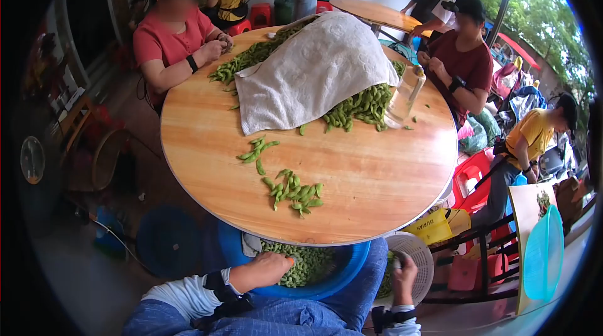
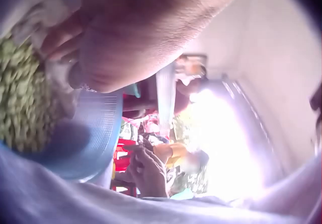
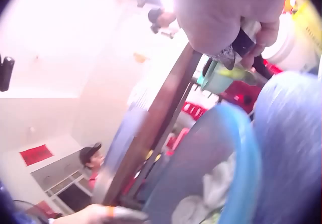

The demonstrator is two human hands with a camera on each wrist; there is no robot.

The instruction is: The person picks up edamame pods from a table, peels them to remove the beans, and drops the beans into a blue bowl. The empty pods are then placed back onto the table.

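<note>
A blue basin [image 1: 352,271] of shelled green beans [image 1: 308,264] stands at the person's lap. Over it hangs the left hand [image 1: 267,270], fingers extended above the beans; an orange band and a grey cover show on one finger. A grey cloth [image 1: 252,245] lies at the basin's left rim, and the fingers overlap it in the left wrist view. At the right, the right hand [image 1: 405,276] is curled above a white perforated basket [image 1: 419,254] with green pods inside. Dark covers show on its fingers, and a green pod [image 3: 239,74] shows at its fingertips.
The round wooden table [image 1: 364,173] rises just beyond the basin, with loose edamame pods [image 1: 294,193] near its edge. A white towel [image 1: 314,72] covers a large pod heap, beside a clear bottle [image 1: 405,94]. Two people sit across it. A yellow bag [image 1: 433,228] hangs at right.
</note>
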